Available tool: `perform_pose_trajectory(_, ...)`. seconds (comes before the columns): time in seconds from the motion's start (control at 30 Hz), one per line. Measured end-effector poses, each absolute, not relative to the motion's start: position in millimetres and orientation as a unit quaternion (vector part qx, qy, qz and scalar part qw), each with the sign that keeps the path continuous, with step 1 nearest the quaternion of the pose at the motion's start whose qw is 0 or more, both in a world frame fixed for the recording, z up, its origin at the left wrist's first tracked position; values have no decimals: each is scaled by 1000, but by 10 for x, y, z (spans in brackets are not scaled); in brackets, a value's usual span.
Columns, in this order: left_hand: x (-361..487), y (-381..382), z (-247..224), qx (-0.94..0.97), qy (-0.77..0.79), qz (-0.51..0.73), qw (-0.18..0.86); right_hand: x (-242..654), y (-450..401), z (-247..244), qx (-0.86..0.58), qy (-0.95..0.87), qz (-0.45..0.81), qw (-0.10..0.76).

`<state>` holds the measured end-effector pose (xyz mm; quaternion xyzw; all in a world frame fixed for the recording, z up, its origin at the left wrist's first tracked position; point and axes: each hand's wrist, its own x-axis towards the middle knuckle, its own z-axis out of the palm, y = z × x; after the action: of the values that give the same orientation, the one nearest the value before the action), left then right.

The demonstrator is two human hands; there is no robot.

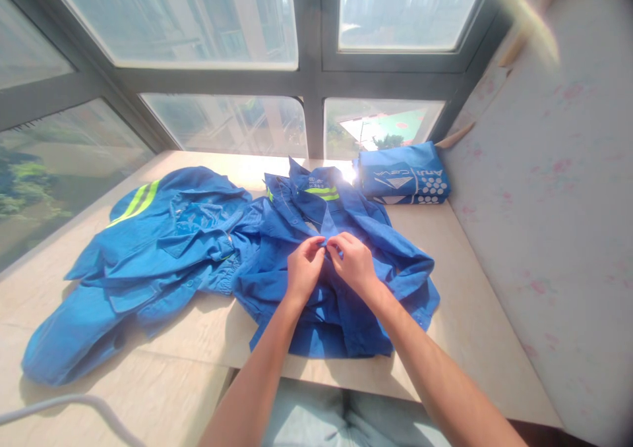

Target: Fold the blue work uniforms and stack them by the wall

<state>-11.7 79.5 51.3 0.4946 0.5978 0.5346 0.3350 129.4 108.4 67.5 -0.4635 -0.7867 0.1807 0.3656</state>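
Note:
A blue work jacket (pixel 341 328) with a yellow-green stripe near its collar lies in front of me, its collar toward the windows. My left hand (pixel 305 267) pinches the jacket's front edge near the middle. Close against it, my right hand (pixel 352 260) pinches the same cloth, fingertips almost meeting those of the left. What small part sits between the fingertips, perhaps a fastening, is too small to make out. To the left lies a second blue jacket (pixel 148 256), crumpled, with two yellow-green stripes on a sleeve; it touches the first jacket.
A folded blue bundle (pixel 400 173) with white print stands at the back right, by the windows. The pale wooden tabletop (pixel 475 322) meets a flowered wall (pixel 554 236) on the right. A grey cable (pixel 84 401) crosses the front left. Window frames (pixel 311 84) rise behind.

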Motion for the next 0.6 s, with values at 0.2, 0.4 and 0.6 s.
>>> perform_pose_trajectory(0.2,-75,781,405,462,618,537,341,1236,1002,616,-490,-762,162,391)
perform_pose_trajectory(0.4,-182,791,422,501,602,509,357,1280,1087,628,-438,-775,242,385)
perform_pose_trajectory(0.6,-246,793,523,536,588,484,364,1399,1240,711,-385,-759,363,380)
